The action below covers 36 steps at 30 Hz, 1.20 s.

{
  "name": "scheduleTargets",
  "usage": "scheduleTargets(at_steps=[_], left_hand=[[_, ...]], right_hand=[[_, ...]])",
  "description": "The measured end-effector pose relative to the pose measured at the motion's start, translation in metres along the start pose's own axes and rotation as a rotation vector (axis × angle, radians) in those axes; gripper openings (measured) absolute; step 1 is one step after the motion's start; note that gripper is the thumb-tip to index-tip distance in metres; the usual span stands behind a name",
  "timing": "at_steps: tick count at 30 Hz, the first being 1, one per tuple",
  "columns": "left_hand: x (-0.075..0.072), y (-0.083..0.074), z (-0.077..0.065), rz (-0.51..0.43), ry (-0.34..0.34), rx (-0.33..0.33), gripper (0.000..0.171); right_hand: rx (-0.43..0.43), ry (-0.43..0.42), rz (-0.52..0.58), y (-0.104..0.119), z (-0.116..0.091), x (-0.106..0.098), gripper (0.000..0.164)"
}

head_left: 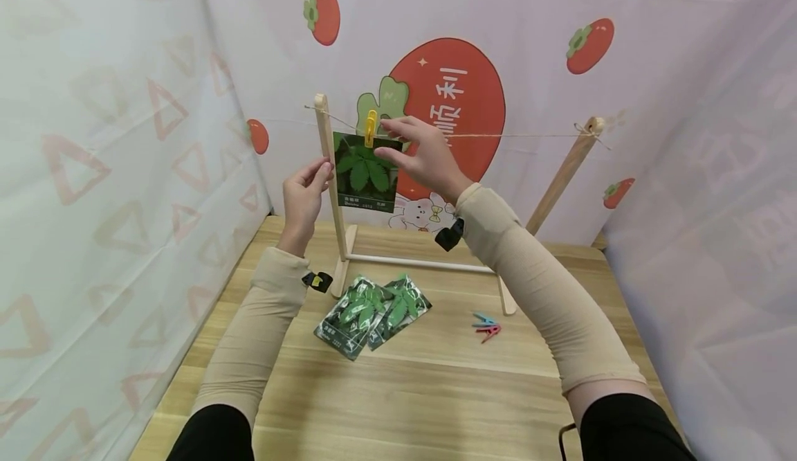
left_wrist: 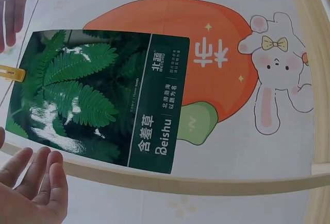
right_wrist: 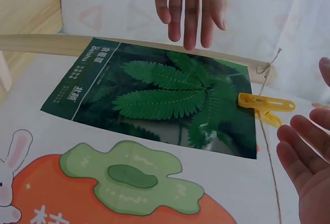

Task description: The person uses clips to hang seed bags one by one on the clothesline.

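A green seed packet (head_left: 365, 174) with a fern-like leaf picture hangs from a twine (head_left: 498, 135), clipped at its top edge by a yellow clothespin (head_left: 370, 129). In the right wrist view, the clothespin (right_wrist: 265, 105) bites the packet (right_wrist: 170, 98) and the twine together. My right hand (head_left: 426, 149) is just right of the clothespin, thumb and fingers spread and holding nothing. By the left post and the packet's left side is my left hand (head_left: 303, 194). Its fingers (right_wrist: 191, 18) are loosely extended, apart from the packet in the right wrist view.
The twine runs between two wooden posts (head_left: 563, 177) of a stand, joined low by a white rod (head_left: 423, 263). Two more seed packets (head_left: 349, 315) overlap on the wooden table (head_left: 398, 405). A blue clothespin (head_left: 483, 320) and a red clothespin (head_left: 489, 331) lie to their right.
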<state>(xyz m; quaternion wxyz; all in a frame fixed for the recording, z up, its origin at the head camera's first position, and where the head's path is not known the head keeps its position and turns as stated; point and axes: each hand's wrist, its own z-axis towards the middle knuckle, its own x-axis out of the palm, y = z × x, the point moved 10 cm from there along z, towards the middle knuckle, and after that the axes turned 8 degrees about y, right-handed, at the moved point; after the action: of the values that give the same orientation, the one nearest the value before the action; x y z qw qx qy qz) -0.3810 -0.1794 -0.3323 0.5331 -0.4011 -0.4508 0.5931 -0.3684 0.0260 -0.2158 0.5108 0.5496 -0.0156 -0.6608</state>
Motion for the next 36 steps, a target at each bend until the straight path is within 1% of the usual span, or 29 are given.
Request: scheduleTargets(at_steps=[6,9,13,18,22,27,31,36], left_hand=[[0.002,0.001,-0.007,0.069,0.078,0.011,0.043],[0.003,0.004,-0.010,0.088,0.112,0.004,0.045],[0.004,0.007,-0.016,0.089,0.144,0.005,0.047],[0.002,0.010,-0.023,0.097,0.159,-0.007,0.049],[0.001,0.017,-0.027,0.091,0.155,-0.042,0.053],[-0.004,0.025,-0.030,0.096,0.143,-0.071,0.059],[-0.006,0.032,-0.034,0.119,0.145,-0.085,0.060],[-0.003,0.045,-0.042,0.129,0.179,-0.126,0.060]], right_hand=[[-0.054,0.017,-0.021,0.002,-0.015,0.000,0.055],[-0.048,0.008,-0.032,-0.003,-0.024,-0.004,0.054],[-0.023,0.005,-0.049,-0.012,-0.036,-0.007,0.054],[-0.022,0.010,-0.050,-0.021,-0.048,-0.006,0.056],[-0.040,-0.037,-0.026,-0.025,-0.060,-0.012,0.055],[-0.035,-0.082,0.009,-0.034,-0.074,-0.019,0.054],[-0.016,-0.086,0.010,-0.042,-0.084,-0.016,0.053],[0.006,-0.086,0.016,-0.054,-0.099,-0.009,0.053]])
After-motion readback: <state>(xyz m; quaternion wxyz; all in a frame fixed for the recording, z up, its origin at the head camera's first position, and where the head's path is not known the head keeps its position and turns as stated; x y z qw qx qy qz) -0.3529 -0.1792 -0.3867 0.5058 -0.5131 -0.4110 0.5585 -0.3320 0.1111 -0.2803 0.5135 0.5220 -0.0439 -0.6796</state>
